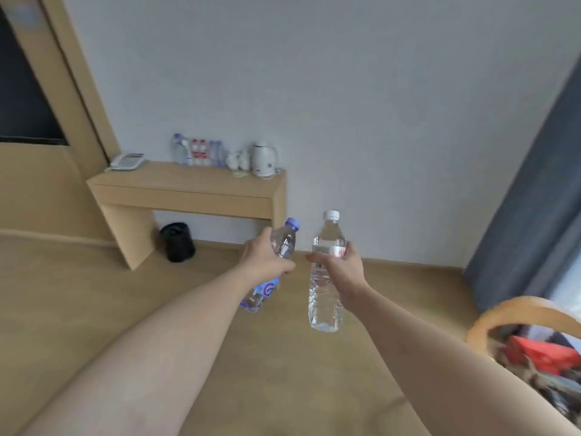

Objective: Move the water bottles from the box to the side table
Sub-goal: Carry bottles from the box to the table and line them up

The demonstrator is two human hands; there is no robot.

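My left hand grips a clear water bottle with a blue cap and blue label, tilted to the right. My right hand holds a second clear water bottle with a white cap, nearly upright. Both are held out in front of me above the floor. Ahead stands the wooden side table against the wall. Several water bottles stand in a row on its top at the back. The box is not in view.
On the side table are a white phone, white cups and a white kettle. A black bin sits under it. A blue curtain hangs at right. A wooden chair back is at lower right.
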